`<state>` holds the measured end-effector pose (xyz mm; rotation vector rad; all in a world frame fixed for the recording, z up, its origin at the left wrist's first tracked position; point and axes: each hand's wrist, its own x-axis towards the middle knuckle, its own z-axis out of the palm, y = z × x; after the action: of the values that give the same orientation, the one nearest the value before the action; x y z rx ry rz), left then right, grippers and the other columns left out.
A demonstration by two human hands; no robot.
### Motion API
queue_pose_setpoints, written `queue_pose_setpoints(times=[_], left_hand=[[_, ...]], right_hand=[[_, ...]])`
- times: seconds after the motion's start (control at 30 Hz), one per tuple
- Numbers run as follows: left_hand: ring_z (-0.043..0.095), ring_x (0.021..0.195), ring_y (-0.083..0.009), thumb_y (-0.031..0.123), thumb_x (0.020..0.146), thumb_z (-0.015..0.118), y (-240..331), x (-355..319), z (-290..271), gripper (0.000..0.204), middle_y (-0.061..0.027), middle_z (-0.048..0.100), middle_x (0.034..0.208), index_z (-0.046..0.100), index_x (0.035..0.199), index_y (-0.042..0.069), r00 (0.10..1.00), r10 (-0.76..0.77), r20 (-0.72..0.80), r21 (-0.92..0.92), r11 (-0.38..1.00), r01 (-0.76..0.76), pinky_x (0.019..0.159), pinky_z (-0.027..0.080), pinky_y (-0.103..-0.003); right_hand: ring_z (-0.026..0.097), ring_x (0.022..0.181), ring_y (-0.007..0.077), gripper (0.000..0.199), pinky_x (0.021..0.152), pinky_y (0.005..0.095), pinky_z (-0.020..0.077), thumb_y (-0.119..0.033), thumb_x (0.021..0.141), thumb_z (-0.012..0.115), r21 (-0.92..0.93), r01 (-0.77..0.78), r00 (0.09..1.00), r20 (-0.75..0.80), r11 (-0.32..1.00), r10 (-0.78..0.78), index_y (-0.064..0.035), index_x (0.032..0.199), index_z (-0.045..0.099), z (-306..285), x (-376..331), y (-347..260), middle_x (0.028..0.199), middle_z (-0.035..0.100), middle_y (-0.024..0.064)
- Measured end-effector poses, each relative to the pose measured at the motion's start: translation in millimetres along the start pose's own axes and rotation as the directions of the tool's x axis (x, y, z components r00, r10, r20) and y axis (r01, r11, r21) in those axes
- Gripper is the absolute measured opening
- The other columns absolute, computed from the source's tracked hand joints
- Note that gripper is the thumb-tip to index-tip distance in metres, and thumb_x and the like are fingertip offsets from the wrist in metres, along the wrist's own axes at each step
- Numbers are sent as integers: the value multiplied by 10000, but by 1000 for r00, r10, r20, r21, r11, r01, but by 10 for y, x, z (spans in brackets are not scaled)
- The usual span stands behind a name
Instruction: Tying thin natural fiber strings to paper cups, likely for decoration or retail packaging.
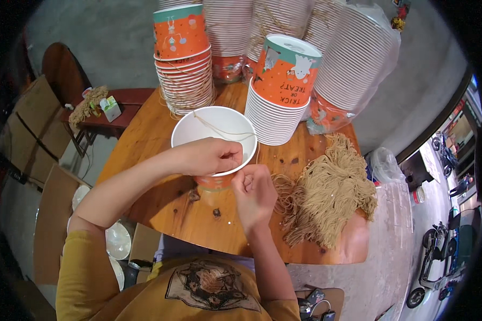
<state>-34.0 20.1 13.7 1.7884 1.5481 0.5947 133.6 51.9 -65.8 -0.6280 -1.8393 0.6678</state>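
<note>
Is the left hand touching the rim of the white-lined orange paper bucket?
Touching: the head view shows the left hand fingers draped over the orange paper bucket's near rim.

stacks of orange paper buckets [185, 59], dark side table [118, 107], flattened cardboard [32, 128], parked scooter [436, 262]

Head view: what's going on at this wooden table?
A person works on an open paper bucket on the wooden table. The left hand grips its near rim, the right hand pinches beside it, and a tan string crosses its inside. A heap of tan strings lies to the right; stacked buckets stand behind.
</note>
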Motion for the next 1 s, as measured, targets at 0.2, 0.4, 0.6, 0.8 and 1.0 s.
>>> queue_pose_setpoints(times=[0.2, 0.4, 0.6, 0.8, 1.0], left_hand=[[560, 686, -223, 190, 924, 532, 9, -61, 30, 150, -107, 596, 767, 548, 906, 41, 985, 24, -171, 74, 997, -12, 656, 456, -355], [555, 696, -218, 141, 885, 559, 51, -61, 69, 123, -110, 582, 781, 538, 862, 22, 876, 201, -439, 68, 979, -190, 657, 457, -336], [548, 784, -111, 125, 913, 585, -99, 31, 155, 190, -19, 589, 868, 529, 1068, 32, 968, 50, -247, -446, 881, -160, 722, 457, -276], [546, 880, -77, 49, 874, 616, 87, 55, -4, 401, -28, 582, 957, 476, 1248, 13, 981, -193, 12, -585, 794, 164, 802, 438, -210], [543, 732, -56, 39, 862, 604, -60, 173, 3, 259, 1, 589, 832, 543, 1105, -25, 984, -155, 89, -733, 659, 170, 652, 437, -188]], right_hand=[[550, 643, 152, 170, 583, 279, 465, -20, 854, 637, 151, -182, 979, 119, 972, 165, -60, 950, 503, -135, 13, 55, 845, 591, 48], [485, 600, 94, 118, 565, 237, 422, -73, 896, 645, 216, -265, 958, 170, 940, 231, -42, 993, 582, -251, 227, 35, 746, 570, 24], [390, 604, 14, 45, 543, 190, 349, -60, 892, 636, 300, -416, 900, 272, 858, 341, -27, 869, 616, -161, 337, 35, 669, 457, -68], [379, 623, -1, 36, 547, 169, 312, -38, 905, 610, 392, -449, 890, 271, 803, 365, -23, 872, 610, -181, 355, -4, 694, 444, -88], [379, 636, -12, 23, 553, 160, 305, -38, 914, 602, 469, -422, 904, 286, 776, 319, -34, 892, 608, -197, 361, 133, 701, 448, -96]])
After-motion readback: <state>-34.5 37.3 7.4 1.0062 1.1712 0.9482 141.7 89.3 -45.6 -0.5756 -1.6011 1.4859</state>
